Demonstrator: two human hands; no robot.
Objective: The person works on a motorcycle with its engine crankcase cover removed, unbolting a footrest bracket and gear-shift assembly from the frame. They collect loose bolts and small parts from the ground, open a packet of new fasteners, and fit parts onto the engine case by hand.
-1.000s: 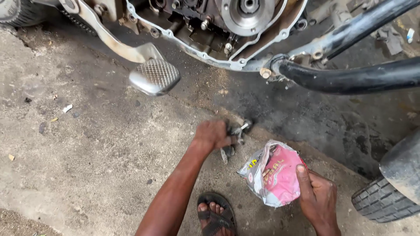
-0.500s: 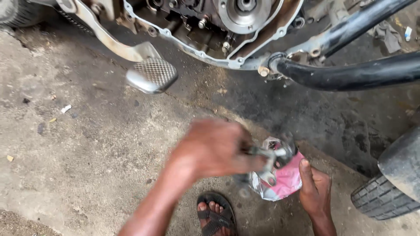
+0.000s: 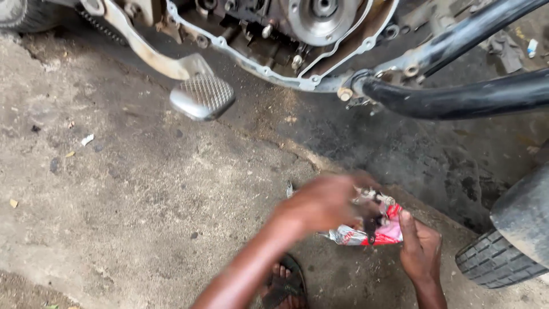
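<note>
head cam: left hand [image 3: 326, 201] is a blur, closed around a few small metal parts [image 3: 374, 197] right over the red and white plastic bag [image 3: 372, 232]. right hand [image 3: 420, 249] pinches the bag's edge on the concrete floor [image 3: 114, 200]. open engine case [image 3: 286, 40] above, tyre [image 3: 512, 240] to the right, sandalled foot [image 3: 283, 283] below.

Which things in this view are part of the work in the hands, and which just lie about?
In hand: left hand holding small metal parts; right hand gripping the red and silver packet.

Lying about: footrest, black pipe, tyre, scraps.
</note>
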